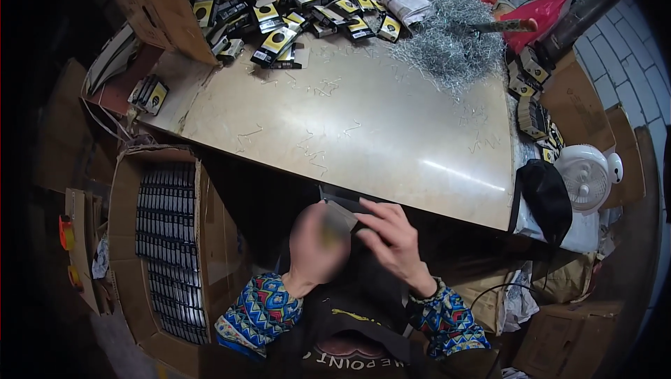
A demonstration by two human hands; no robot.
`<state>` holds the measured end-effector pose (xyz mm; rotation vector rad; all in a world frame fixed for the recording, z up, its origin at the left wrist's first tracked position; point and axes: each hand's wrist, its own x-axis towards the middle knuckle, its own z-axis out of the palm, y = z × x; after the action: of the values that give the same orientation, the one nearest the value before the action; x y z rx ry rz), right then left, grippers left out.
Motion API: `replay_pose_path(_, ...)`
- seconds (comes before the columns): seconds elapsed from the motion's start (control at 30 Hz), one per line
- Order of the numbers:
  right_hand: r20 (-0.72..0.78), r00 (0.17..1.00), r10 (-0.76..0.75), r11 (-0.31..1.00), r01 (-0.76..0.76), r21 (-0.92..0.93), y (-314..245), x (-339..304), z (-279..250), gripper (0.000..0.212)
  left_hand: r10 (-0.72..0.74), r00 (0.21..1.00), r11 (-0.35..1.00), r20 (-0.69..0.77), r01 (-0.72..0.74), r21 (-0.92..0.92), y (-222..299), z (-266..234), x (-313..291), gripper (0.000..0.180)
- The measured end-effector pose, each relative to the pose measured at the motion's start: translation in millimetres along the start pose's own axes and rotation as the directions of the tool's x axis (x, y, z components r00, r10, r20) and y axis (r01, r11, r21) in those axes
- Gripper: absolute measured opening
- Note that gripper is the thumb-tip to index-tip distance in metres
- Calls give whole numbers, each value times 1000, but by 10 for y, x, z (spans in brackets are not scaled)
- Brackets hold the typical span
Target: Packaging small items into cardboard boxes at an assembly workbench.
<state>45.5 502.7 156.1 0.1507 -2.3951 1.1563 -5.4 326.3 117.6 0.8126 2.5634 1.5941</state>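
From my end, I find a tall brown carton (126, 239) at the left of the frame, packed with neat rows of dark, slim boxes (168, 201). At the upper left, a cardboard panel (157, 5) stands beside a heap of loose black-and-yellow boxes (276, 42) on the tabletop (335, 113).

Below the table's near edge, at lower centre, I have the left hand (316, 247) wrapped around a small box (341, 217), though blur hides most of that grasp. The right hand (393, 236) is loosely curled, thumb and fingers parted, with its fingertips right at the box's grey flap; I can't tell whether they touch or pinch it.
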Motion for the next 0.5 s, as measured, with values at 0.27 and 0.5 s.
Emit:
replay_pose_path(0.27, -158, 974, 163, 984, -150, 96, -64, 87, 310, 17, 83, 995, 997, -52, -83, 4, 17, 93, 29, 92)
replay_pose_path(0.5, -54, 983, 173, 973, -162, 166, -52, -156, 316, 26, 251, 967, 965, -44, -247, 94, -28, 95, 114, 84)
